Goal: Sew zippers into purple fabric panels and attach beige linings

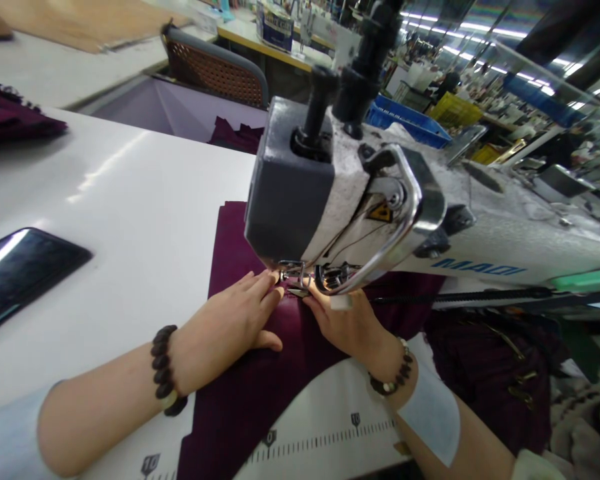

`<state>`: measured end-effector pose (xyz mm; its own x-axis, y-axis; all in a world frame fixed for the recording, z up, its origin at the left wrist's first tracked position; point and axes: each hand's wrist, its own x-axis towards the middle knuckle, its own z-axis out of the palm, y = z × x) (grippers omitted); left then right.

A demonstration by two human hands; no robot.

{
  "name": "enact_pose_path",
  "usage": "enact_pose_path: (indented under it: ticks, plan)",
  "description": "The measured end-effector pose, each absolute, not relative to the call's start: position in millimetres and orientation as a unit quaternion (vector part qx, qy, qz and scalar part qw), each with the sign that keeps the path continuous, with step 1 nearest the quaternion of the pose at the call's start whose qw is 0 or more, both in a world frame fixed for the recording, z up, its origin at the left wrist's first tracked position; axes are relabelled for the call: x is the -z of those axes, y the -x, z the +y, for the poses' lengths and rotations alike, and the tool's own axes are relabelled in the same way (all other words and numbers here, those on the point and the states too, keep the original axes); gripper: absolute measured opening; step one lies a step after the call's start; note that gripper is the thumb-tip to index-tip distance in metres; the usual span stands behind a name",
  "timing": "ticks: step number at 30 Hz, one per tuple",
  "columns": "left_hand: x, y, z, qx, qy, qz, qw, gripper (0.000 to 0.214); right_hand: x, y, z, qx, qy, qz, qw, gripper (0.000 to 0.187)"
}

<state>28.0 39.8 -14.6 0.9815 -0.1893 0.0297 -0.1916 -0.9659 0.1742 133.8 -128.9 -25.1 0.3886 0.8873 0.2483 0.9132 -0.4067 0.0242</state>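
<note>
So I'm looking down through the head cam, and the maroon cloth (260, 387) is lying flat on the white table (145, 200), with its middle stretch sitting under the head of the sewing machine (290, 180). Its long axis is running near to far, the far end leaning a bit to the right. The left edge is going pretty straight, with a little step toward the near end, while the near right edge is curving away over the ruler scale (320, 440). More maroon is showing to the right, under the machine's arm.

My left hand (225, 327) is resting palm down on the cloth, pointing right and far toward the presser foot (297, 291). Its fingers are lying close together and the thumb is sticking out apart, so it isn't clamping anything.

My right hand (347, 327) is coming in from the near right, thumb touching the cloth just beside the foot. The metal guard (410, 213) is hiding part of those fingers, so I can't tell whether they're pinching or just pressing.

Over on the left a phone (25, 270) is lying on the table, and a dark maroon pile (480, 373) is sitting off to the right.
</note>
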Motion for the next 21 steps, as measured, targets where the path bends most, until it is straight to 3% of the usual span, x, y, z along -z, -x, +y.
enact_pose_path:
  ticks: [13,21]
  plan:
    - [19.2,-27.3,40.4,-0.026,-0.990,-0.099,0.098,0.061,30.8,-131.7,-130.0,0.133,0.828,-0.540,0.066,0.019]
    - [23.8,-25.4,43.4,-0.039,-0.987,-0.103,0.114,0.061,30.8,-135.7,-129.1,0.051,0.862,-0.500,0.071,0.016]
